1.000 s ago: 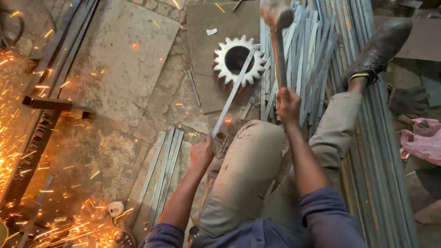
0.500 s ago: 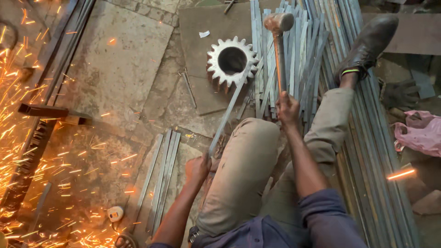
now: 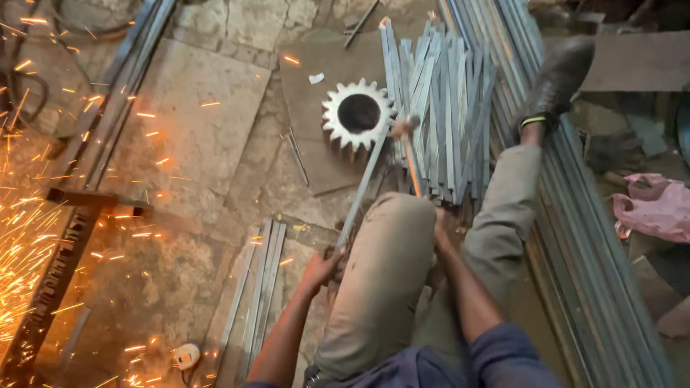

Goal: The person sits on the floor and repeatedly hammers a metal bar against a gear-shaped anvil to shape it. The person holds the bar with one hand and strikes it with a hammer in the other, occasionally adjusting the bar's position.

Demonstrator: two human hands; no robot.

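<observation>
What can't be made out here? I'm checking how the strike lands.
Head view:
- Hammer head: motion-blurred, so contact with the flat bar or gear is unclear.
- Right hand: mostly hidden behind the knee.
- Left hand: fingers blurred.
- Spark source: cut off at left edge.

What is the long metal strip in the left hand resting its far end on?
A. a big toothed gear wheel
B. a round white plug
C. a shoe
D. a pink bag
A: the left hand holds the near end of the flat metal strip, and its far end lies across the edge of the big toothed gear wheel on the floor, right where the hammer in the right hand meets it.
</observation>
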